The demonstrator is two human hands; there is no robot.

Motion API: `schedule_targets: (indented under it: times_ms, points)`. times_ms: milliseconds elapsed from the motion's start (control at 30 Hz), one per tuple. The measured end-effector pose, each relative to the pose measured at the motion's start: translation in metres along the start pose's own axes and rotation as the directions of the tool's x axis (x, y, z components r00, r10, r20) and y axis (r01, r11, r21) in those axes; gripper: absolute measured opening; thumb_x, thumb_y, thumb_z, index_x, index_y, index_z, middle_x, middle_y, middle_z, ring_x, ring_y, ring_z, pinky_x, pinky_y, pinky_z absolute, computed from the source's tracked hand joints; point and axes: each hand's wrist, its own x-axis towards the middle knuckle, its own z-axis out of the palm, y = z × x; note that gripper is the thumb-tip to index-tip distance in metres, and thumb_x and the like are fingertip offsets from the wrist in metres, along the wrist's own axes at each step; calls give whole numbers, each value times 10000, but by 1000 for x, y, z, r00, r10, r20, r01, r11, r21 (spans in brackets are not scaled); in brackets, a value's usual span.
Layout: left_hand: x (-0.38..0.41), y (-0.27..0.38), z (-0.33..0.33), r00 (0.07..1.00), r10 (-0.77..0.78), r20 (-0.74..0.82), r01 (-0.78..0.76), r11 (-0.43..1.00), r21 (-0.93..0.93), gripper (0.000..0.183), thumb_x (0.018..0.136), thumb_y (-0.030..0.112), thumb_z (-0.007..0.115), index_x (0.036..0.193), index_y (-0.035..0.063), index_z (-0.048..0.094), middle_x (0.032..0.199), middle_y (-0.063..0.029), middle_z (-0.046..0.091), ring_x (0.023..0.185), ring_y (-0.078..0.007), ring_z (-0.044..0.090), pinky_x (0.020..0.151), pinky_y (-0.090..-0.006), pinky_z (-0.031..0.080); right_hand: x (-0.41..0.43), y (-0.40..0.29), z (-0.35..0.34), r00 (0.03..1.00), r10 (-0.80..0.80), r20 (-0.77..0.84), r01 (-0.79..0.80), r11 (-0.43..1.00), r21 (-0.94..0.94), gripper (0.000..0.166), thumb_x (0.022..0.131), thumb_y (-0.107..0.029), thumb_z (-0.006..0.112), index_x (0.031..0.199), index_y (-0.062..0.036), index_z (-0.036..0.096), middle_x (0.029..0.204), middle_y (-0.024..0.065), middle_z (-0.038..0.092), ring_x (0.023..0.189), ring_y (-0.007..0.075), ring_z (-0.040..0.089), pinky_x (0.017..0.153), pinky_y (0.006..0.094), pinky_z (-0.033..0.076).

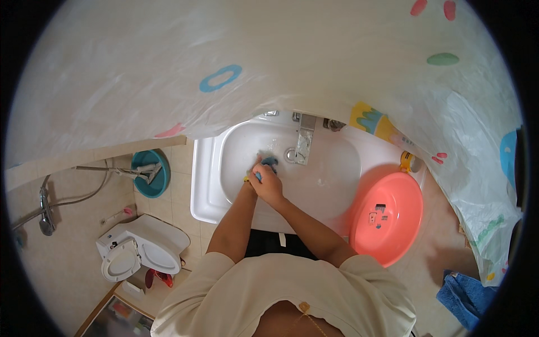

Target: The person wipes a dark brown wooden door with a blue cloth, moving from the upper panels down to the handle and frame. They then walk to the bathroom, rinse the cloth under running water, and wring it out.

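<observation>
Over the left half of a white washbasin (205, 181), my two hands are close together. My right hand (270, 185) is closed around a small blue object (270, 161); its dark blue-grey end shows beyond the fingers, and its kind is unclear. My left hand (257, 161) lies beneath and beyond the right one, mostly hidden, so its grip cannot be made out. Something small and yellow (246, 179) shows at the left wrist. Just right of the hands, a metal faucet (305, 145) reaches over the round drain (289, 154).
A coral plastic basin (407, 210) leans at the sink's right, beside a yellow container (407, 162). A printed translucent plastic sheet (269, 63) hangs across the top. Leftward are a teal bucket (155, 191), a toilet (162, 257) and a shower head (47, 223). A blue towel (463, 297) is lower right.
</observation>
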Motion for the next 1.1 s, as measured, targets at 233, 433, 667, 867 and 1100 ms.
schedule_targets:
  times_ms: [233,433,667,867,1100]
  points:
    - [-56,63,69,977,-213,23,211,940,-268,465,959,486,387,1208,122,534,1082,-33,596,945,-177,566,794,-326,470,70,123,-41,946,136,-295,-260,860,-438,230,827,-280,597,908,-65,579,886,141,606,875,328,585,775,438,451]
    - [-54,55,40,969,-234,75,245,940,-239,509,935,494,430,1305,145,448,1213,-83,555,1174,-221,494,994,-462,383,33,158,-2,994,83,-77,-79,995,62,211,800,-249,644,863,-60,576,840,127,613,794,279,607,693,380,476]
    - [-14,15,54,980,-78,185,151,894,-422,502,921,520,444,1267,158,472,1162,-75,563,1108,-217,515,930,-455,402,26,36,-6,970,142,-195,-170,976,-137,238,833,-293,602,829,-57,572,781,107,624,777,281,620,691,380,482]
    - [-62,51,40,965,-260,-29,242,929,-280,539,902,571,447,1252,163,489,1103,-80,559,1071,-221,520,905,-463,415,67,78,-62,869,265,-417,-462,734,-498,320,803,-351,622,1007,-105,618,1015,171,551,935,366,553,769,435,465]
    - [-38,46,30,953,-244,181,300,846,-441,433,948,420,446,1267,130,486,1149,-73,573,1049,-232,552,943,-447,435,19,112,35,993,91,72,-111,930,351,277,783,-317,644,947,-96,611,956,119,596,950,306,565,779,415,457]
